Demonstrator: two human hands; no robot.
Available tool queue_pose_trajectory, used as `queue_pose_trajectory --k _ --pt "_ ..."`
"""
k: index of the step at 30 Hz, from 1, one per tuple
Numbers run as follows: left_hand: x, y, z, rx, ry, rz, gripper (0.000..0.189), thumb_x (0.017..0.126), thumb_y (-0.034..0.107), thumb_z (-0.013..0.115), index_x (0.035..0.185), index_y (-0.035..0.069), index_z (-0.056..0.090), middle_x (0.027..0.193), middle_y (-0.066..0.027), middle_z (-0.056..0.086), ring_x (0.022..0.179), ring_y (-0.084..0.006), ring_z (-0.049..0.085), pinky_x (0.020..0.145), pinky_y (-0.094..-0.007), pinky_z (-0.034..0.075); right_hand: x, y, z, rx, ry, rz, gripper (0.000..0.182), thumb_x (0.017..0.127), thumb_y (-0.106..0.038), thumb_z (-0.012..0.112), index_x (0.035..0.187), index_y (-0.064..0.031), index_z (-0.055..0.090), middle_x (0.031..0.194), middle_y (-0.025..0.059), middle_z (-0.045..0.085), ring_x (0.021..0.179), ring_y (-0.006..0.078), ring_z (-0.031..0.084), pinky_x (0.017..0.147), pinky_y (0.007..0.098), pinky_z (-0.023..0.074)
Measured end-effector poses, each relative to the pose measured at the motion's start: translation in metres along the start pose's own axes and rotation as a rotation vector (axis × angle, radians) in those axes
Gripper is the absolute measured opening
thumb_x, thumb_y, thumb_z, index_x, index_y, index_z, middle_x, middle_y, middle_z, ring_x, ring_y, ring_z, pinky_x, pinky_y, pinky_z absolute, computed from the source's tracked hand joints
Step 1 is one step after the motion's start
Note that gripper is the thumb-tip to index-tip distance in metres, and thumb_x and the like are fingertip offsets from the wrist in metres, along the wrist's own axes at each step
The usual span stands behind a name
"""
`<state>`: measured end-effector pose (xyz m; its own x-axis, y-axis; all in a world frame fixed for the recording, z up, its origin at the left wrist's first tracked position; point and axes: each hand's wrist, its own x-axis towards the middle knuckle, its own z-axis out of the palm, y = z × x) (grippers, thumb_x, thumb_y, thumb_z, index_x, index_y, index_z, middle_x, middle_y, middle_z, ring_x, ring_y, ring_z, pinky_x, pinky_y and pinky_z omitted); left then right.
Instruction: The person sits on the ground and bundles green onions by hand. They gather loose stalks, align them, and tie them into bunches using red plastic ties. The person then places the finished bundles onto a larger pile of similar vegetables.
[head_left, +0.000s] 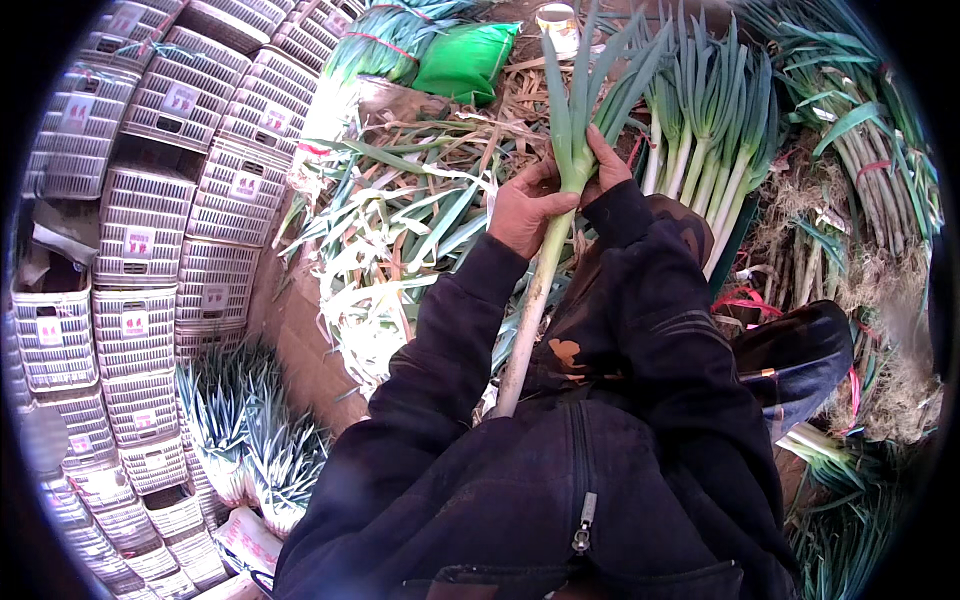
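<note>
A large green onion stalk (553, 244) slants across my front, its green leaves fanned at the top and its pale lower end against my jacket. My left hand (529, 206) grips it just below where the leaves split, thumb across the front. Higher up on the other side, my right hand (606, 169) touches the leaf base with its fingers; its palm is partly hidden. Just right of my hands lie several green onions with white stems (694, 165), side by side. Beneath my forearms is a heap of stripped leaves (420, 217).
Stacked plastic crates (142, 225) fill the left side. Bundled green onions (870, 157) with roots lie at the right, and more bundles (255, 435) stand at lower left. A bright green bag (465, 64) and a white container (557, 26) are beyond the heap.
</note>
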<state>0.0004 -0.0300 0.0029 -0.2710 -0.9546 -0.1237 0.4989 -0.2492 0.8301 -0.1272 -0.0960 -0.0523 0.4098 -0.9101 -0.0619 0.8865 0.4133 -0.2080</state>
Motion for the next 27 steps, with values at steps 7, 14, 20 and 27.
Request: queue_pose_trajectory --k 7,14,20,27 --pt "0.004 -0.007 0.012 0.139 0.232 0.069 0.024 0.079 0.01 0.065 0.1 -0.001 0.059 0.087 -0.005 0.062 0.074 -0.012 0.058 0.069 -0.0244 0.046 -0.003 0.003 -0.002 -0.191 0.152 -0.104 0.028 0.086 -0.023 0.059 0.103 0.0 0.055 0.091 0.0129 0.063 0.079 0.0235 0.063 0.069 0.0381 0.0529" --pt "-0.007 0.008 0.029 0.43 0.479 0.347 0.047 0.091 0.037 0.049 0.061 0.002 0.056 0.058 -0.0042 0.055 0.058 -0.0124 0.053 0.064 -0.0288 0.044 -0.004 0.009 0.004 -0.217 0.13 -0.154 0.026 0.086 -0.021 0.059 0.1 0.0005 0.055 0.084 0.013 0.063 0.068 0.0249 0.062 0.063 0.0373 0.0538" --pt "-0.075 0.022 0.03 0.2 0.202 0.33 0.055 0.097 0.036 0.033 0.05 0.008 0.037 0.043 -0.0036 0.034 0.041 -0.0144 0.034 0.056 -0.0322 0.041 -0.001 0.007 0.004 -0.111 0.079 -0.113 0.03 0.092 -0.03 0.047 0.097 -0.0001 0.05 0.083 0.009 0.052 0.065 0.0186 0.053 0.069 0.0367 0.0495" --pt "-0.175 0.043 0.021 0.067 0.154 0.127 0.044 0.096 0.025 0.037 0.055 0.009 0.032 0.043 -0.0023 0.031 0.04 -0.0128 0.027 0.048 -0.031 0.033 0.02 -0.006 -0.001 0.018 0.258 -0.215 0.034 0.09 -0.035 0.049 0.099 -0.0015 0.052 0.078 0.0115 0.056 0.058 0.0216 0.053 0.057 0.0417 0.0514"
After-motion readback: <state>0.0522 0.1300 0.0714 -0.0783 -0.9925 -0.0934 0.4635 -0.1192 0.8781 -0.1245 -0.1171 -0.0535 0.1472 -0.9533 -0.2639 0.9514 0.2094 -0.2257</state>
